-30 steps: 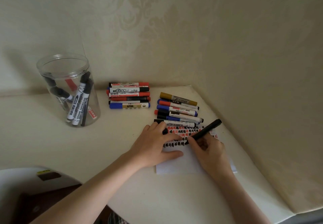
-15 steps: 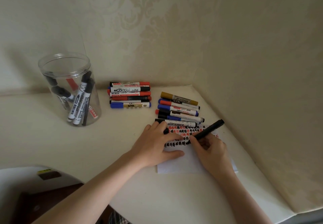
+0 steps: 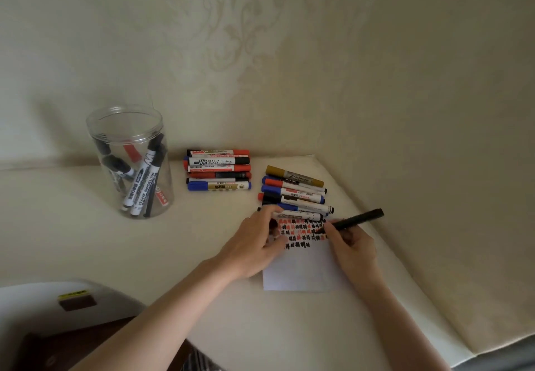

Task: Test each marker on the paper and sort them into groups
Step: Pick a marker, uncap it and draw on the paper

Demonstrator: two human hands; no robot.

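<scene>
My right hand [image 3: 351, 247] grips a black marker [image 3: 357, 219], its tip down on the white paper [image 3: 301, 275] among rows of red and black test marks [image 3: 301, 233]. My left hand [image 3: 254, 243] lies on the paper's left part; a small dark thing, perhaps the marker's cap, shows under its fingers, but I cannot tell if it is held. Just behind the paper lies a group of several markers [image 3: 295, 194], fanned out. A second stacked group of markers [image 3: 218, 169] lies further back near the wall. A clear jar [image 3: 130, 162] at the left holds several more markers.
The cream table meets the wall behind the markers and a slanted wall close on the right. The table's rounded front edge [image 3: 121, 292] runs at the lower left, with a dark floor below it.
The right hand has shifted the black marker's tip up and to the right on the paper. The left hand's fingers have moved slightly back toward the near marker group.
</scene>
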